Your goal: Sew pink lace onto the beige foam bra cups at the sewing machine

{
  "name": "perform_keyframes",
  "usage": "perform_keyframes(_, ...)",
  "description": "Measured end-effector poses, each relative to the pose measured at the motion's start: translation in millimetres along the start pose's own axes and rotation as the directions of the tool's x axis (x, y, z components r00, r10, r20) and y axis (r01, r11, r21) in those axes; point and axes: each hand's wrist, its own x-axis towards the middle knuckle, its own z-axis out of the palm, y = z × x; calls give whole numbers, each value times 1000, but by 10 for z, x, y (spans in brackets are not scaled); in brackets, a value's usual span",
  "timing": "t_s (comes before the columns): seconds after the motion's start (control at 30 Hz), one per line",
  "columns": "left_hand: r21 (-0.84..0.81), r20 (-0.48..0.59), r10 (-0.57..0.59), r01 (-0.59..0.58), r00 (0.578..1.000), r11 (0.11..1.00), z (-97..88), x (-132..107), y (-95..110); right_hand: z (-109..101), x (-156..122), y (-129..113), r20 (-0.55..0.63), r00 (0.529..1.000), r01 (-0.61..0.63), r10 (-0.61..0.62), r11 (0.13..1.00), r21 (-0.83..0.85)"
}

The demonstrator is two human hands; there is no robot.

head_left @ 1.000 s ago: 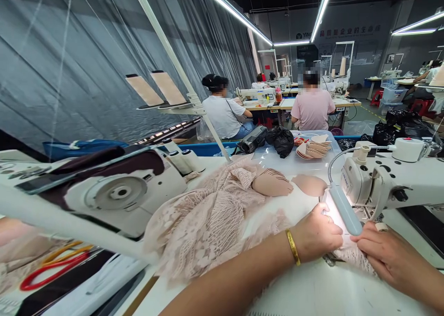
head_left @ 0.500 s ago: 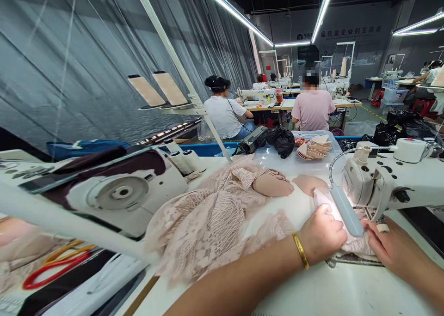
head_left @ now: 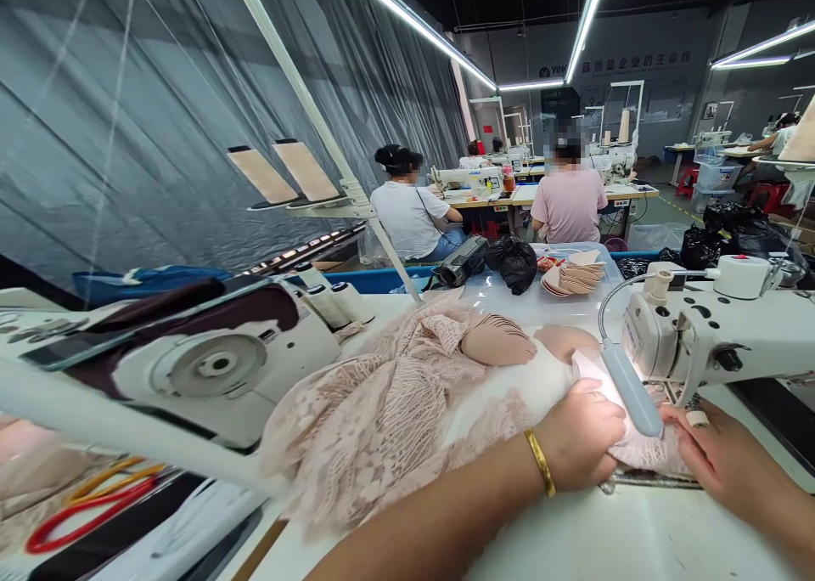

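My left hand [head_left: 582, 432], with a gold bangle on the wrist, is closed on the pink lace fabric [head_left: 382, 411] just in front of the sewing machine [head_left: 719, 330]. My right hand [head_left: 710, 454] presses the lace edge under the machine head, fingers pinched on the cloth. The machine's lamp [head_left: 627, 386] shines between both hands. Beige foam cups [head_left: 500, 343] lie on the lace behind my left hand.
A second machine [head_left: 210, 364] stands at the left, with thread cones [head_left: 280, 173] on a stand above it. Red-handled scissors [head_left: 82, 513] lie at the lower left. A stack of cups [head_left: 573, 273] and black bags [head_left: 513, 262] sit further back. Two people sit with their backs turned.
Both hands have slid the lace forward toward the machine head. My right hand has moved up under the machine, and the view has shifted slightly.
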Motion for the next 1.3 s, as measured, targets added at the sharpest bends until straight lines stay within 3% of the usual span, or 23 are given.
perform_keyframes(0.13, -53, 53, -140, 143, 989, 988, -135, 8, 49, -4, -20, -180, -53, 982, 179, -180, 984, -26)
perform_keyframes(0.23, -135, 105, -106, 120, 989, 984, -207, 36, 86, -8, 45, -329, -8, 961, 275, -275, 961, -23)
perform_keyframes(0.37, -230, 146, 56, -21, 988, 973, -281, -8, 94, 52, 111, -282, 47, 972, 232, -229, 970, -74)
perform_keyframes(0.57, -43, 142, -96, 103, 985, 994, -211, -68, 102, 82, 92, -122, 90, 989, 135, -120, 976, -172)
perform_keyframes(0.73, -35, 22, -76, 77, 997, 996, -82, -76, 93, 48, 98, -207, 56, 980, 193, -188, 977, -91)
perform_keyframes(1.1, -16, 21, -86, 86, 996, 996, -21, -18, 32, 147, 63, -106, 42, 996, 81, -76, 985, -152)
perform_keyframes(1.3, -33, -124, -59, 56, 990, 998, 98, -32, 22, 169, 65, -88, 54, 995, 88, -78, 977, -194)
